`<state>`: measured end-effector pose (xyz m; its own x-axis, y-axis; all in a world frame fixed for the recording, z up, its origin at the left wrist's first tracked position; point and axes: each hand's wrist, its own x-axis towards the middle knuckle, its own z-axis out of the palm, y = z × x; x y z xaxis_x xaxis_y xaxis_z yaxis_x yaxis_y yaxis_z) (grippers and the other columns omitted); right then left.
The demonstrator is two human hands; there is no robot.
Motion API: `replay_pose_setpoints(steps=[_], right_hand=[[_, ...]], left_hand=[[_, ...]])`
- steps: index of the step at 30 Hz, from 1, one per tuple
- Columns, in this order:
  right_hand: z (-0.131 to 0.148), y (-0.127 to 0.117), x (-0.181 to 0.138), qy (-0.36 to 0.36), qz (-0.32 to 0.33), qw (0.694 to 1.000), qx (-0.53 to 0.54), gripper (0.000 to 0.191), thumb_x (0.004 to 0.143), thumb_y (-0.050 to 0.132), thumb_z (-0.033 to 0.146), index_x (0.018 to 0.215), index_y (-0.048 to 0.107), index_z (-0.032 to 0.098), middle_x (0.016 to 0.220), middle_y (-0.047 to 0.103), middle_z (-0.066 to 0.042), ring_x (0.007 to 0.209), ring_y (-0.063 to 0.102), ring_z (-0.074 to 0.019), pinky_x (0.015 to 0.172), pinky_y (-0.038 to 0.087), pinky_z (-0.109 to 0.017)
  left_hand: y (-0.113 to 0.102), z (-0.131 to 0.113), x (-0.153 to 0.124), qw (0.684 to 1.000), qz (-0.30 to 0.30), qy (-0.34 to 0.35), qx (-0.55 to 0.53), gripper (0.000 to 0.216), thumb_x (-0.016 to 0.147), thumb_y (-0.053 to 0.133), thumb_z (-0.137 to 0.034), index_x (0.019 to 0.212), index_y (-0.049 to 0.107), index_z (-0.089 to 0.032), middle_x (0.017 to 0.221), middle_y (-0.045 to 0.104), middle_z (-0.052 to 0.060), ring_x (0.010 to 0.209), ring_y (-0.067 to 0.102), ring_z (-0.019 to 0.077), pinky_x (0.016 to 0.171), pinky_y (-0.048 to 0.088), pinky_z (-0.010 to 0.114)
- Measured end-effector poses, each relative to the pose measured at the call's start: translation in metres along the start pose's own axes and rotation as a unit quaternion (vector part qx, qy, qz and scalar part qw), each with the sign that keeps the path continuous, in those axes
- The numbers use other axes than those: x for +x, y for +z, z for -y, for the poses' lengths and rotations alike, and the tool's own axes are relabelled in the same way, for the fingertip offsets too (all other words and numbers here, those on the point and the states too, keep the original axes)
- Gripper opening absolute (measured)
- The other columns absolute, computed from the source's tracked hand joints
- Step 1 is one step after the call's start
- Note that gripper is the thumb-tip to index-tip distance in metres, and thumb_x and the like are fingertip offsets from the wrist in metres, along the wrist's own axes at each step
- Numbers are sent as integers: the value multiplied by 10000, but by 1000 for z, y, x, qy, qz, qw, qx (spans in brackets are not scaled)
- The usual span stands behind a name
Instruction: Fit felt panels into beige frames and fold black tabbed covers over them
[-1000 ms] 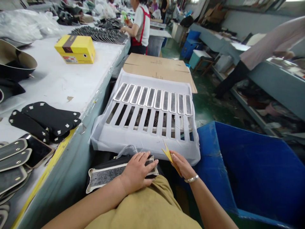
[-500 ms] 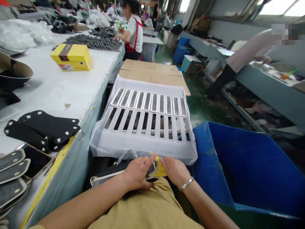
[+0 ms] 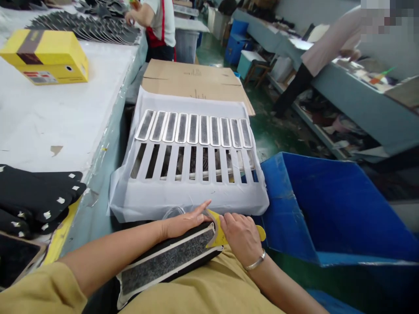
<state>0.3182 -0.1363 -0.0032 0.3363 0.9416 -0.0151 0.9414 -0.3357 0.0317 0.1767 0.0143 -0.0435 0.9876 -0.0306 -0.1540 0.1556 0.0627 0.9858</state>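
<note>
Across my lap lies a black, soft-looking item with a long grey panel edged in cream [image 3: 170, 255], perhaps a bag; its far side is hidden. My left hand [image 3: 188, 221] grips the upper edge near its right end, the index finger stretched out and the other fingers partly hidden. My right hand [image 3: 240, 233] is closed around a flat yellow tool with a rounded handle end [image 3: 221, 235]. The wide, curved end of that tool touches the right end of the grey panel. A pale cord loop [image 3: 173, 212] shows behind my left wrist.
Ahead stands a white cloth-covered rack [image 3: 193, 192] with slots and a row of grey strips [image 3: 192, 128]. Cardboard [image 3: 193, 78] lies behind it. A blue bin [image 3: 291, 209] is at right. The left table [image 3: 108, 109] bears a yellow box [image 3: 49, 56] and black pieces [image 3: 42, 196]. Two people work nearby.
The item has turned so its grey panel faces up and shows far more. My left hand has shifted left a little, my right slightly right, and the tool's handle end now shows. The view has tilted down.
</note>
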Motion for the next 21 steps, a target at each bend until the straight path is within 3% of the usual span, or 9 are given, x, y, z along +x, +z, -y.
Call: replay_pose_setpoints(steps=[4,11,16,21], right_hand=[[0,2,0,-7,-10,1000,-4,328,921,398,295,656,558,186,614,597,-24,612,533,-151,622,228,-311],[-2,3,1,-29,5,999,-13,341,931,376,290,651,544,193,603,592,-10,585,522,-148,618,224,-308],[-5,2,8,-64,39,997,-9,338,939,350,288,675,540,199,600,602,-4,565,540,-152,597,229,-308],[-11,0,20,-120,66,991,-7,340,942,337,283,685,542,192,584,598,-10,542,553,-152,554,224,-314]], left_hand=[[-5,9,3,998,50,23,21,808,859,189,-652,1429,-96,-156,1289,518,68,1176,471,196,1055,265,327],[-3,24,4,997,40,68,16,746,880,149,-614,1445,46,-139,1315,478,122,1174,452,230,1036,250,348],[3,38,6,992,14,62,-109,715,897,153,-585,1442,-25,-157,1165,585,123,1087,513,219,997,279,393],[8,38,12,959,3,27,-281,746,880,198,-619,1416,-140,-226,1040,646,97,918,604,209,872,383,389]])
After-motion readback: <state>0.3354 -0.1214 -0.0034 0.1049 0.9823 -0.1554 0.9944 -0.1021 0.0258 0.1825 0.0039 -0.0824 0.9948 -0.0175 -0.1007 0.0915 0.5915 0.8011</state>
